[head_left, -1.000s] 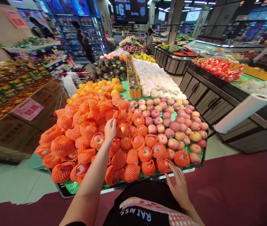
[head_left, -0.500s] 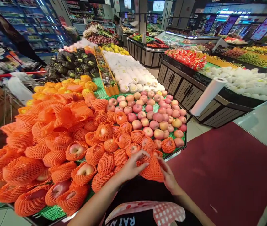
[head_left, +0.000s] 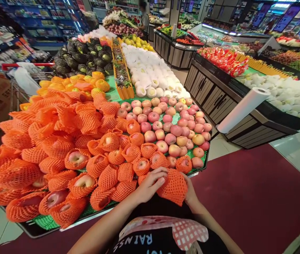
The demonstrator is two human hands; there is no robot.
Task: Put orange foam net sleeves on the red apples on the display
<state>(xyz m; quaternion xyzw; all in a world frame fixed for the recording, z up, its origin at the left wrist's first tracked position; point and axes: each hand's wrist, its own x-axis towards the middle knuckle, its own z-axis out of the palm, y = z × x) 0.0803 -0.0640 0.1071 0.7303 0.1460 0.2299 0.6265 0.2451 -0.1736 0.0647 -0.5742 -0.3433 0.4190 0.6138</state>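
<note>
1. Left hand (head_left: 150, 183): fingers half spread, laid over the near-left edge of an orange foam net sleeve (head_left: 174, 186), gripping it
2. Right hand (head_left: 190, 192): mostly hidden behind the sleeve, cupped against its right side; degree of opening cannot be judged
3. Sleeve: bright orange mesh, bulging and rounded, held between both hands just off the front edge of the display tray (head_left: 46, 231); contents not visible
4. Tray, left and centre: netted apples (head_left: 77, 158) heaped in orange sleeves
5. Tray, right: bare apples (head_left: 171, 127), pink and yellow, lying on green matting
6. Beyond: white-wrapped fruit (head_left: 150, 72); roll of plastic bags (head_left: 243, 109) at the neighbouring counter
</note>
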